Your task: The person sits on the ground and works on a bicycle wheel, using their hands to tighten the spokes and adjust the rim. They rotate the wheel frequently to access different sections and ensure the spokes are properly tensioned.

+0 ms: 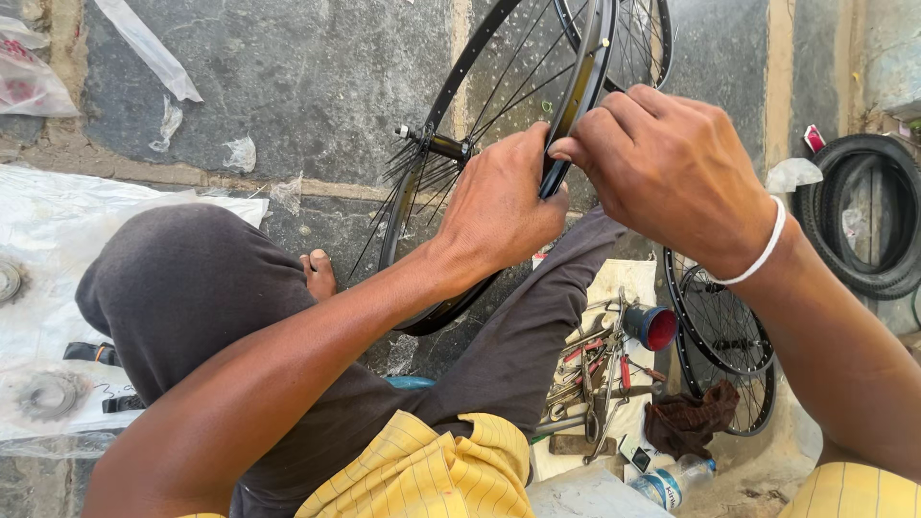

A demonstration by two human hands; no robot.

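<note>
A: What are the hands on?

B: A black bicycle wheel rim (pixel 576 91), standing on edge and running from about 12 o'clock down to the centre of the view. The left hand (pixel 494 206) wraps its lower stretch, fingers closed around the rim with the thumb lying along its edge. The right hand (pixel 672 168) meets it from 2 o'clock, fingers curled tight and pinching the rim's edge just above the left thumb.

A: And the hub?

B: The hub (pixel 436 144) sits at about 11 o'clock from the left hand, spokes fanning out from it to the rim. A white band (pixel 763 251) circles the right wrist.

A: What lies around?

B: The person sits on a stone floor (pixel 307 86), dark trousers (pixel 192 297) filling 8 o'clock, a bare foot (pixel 318 273) peeping out beside the knee. At 5 o'clock, a heap of hand tools (pixel 600 384) on a pale sheet, with a blue cup with a red inside (pixel 652 326) just beside it and a dark rag (pixel 686 422) near. Another spoked wheel (pixel 720 331) lies at 4 o'clock, a black tyre (pixel 863 216) at 3 o'clock. Two sprockets (pixel 48 393) rest on clear plastic at 9 o'clock. A plastic bottle (pixel 672 480) lies at 6 o'clock.
</note>
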